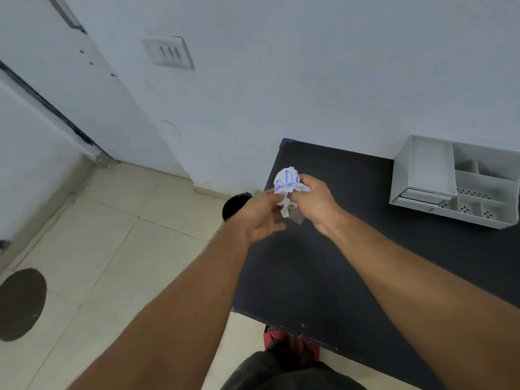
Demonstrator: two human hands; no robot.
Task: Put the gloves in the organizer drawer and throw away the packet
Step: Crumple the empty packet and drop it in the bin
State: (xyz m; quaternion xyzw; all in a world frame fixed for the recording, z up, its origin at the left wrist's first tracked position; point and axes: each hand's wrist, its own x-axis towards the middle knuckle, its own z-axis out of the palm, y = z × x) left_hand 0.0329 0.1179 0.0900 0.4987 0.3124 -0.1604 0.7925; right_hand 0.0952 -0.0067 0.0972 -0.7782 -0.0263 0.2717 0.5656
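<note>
A crumpled white packet (287, 180) with blue printing is held up between both hands over the left end of the black table (351, 249). My left hand (261, 215) pinches its lower left side. My right hand (315, 201) grips its right side and a bit of clear plastic hangs beneath. A grey organizer (455, 181) with several compartments and a shut drawer (425, 196) at its front left stands at the table's far right. No gloves are visible.
A black bin (235, 205) stands on the tiled floor just left of the table, partly hidden behind my left hand. A white wall with a switch plate (168, 52) lies ahead. A dark round mat (21, 304) is on the floor at left.
</note>
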